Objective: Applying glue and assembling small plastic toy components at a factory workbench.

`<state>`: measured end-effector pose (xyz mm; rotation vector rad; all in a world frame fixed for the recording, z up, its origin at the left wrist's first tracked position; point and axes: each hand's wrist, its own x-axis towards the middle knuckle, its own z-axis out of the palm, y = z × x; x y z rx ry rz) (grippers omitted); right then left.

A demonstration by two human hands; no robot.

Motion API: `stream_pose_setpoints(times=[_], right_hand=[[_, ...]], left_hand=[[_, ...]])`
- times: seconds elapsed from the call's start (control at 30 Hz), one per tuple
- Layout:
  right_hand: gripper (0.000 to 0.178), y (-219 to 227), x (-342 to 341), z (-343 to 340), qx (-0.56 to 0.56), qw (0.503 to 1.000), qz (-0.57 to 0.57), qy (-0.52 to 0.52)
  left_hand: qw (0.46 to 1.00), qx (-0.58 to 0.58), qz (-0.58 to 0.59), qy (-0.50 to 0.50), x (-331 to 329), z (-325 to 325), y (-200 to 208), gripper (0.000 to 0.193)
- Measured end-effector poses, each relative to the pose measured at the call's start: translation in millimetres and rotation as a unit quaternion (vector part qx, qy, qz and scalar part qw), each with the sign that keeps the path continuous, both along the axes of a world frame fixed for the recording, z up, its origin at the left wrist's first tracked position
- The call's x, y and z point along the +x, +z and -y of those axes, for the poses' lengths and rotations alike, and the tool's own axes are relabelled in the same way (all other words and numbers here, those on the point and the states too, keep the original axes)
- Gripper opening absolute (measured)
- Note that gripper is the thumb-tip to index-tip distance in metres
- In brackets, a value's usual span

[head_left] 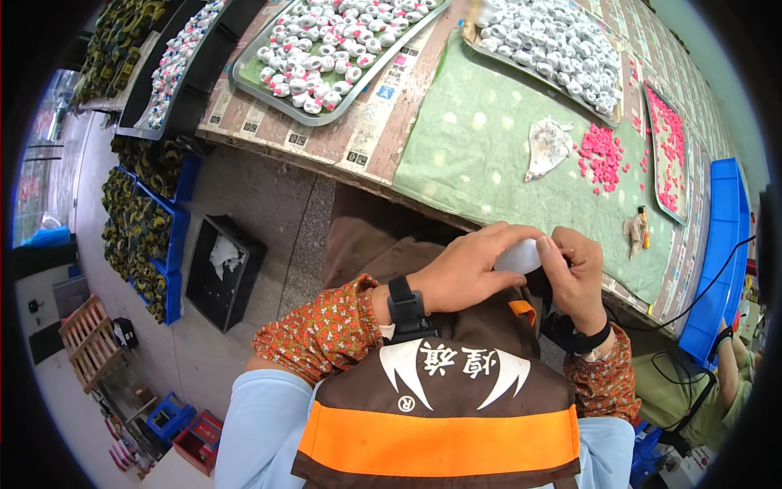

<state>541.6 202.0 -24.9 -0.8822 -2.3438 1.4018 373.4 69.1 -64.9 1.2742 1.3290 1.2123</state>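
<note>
A smooth white rounded piece (519,258) is gripped between the thumb and fingers of my left hand (456,269), in front of the table edge. My right hand (580,275) meets it from the other side, thumb at the piece's edge and fingers curled in. Whatever those right fingers may pinch is hidden. Beyond my hands, a green cloth (464,151) covers part of the table. On it lie a pile of small pink pieces (601,159), a stained white cloth or paper (549,148) and a yellow and black tube (645,228) against a crumpled beige rag (633,236).
A tray (314,119) of white pieces with pink parts stands far left; another tray (521,69) heaped with white pieces lies far right. Pink pieces fill a narrow tray (683,213). Right are a blue bin (717,261) and another person's arm (733,371). Crates (173,277) stand left.
</note>
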Motion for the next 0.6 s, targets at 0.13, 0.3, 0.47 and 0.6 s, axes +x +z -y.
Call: stream_pose_setpoints(times=[0.13, 0.3, 0.47, 0.6], right_hand=[[0.029, 16.4, 11.4, -20.6, -0.128, 0.989, -0.016, 0.065], [0.019, 30.6, 4.4, -22.0, -0.044, 0.991, 0.004, 0.128], [0.013, 26.6, 0.5, -20.6, 0.074, 0.978, -0.030, 0.195], [0.016, 12.8, -0.2, -12.4, 0.100, 0.979, -0.038, 0.172]], left_hand=[[0.999, -0.018, 0.033, -0.026, -6.9, -1.3, 8.5, 0.062], [0.995, -0.020, 0.062, -0.079, -6.0, -2.0, 3.3, 0.063], [0.991, -0.036, 0.084, -0.102, -4.9, 0.0, -1.1, 0.063], [0.995, -0.008, 0.057, -0.080, -2.0, 1.8, -7.6, 0.063]])
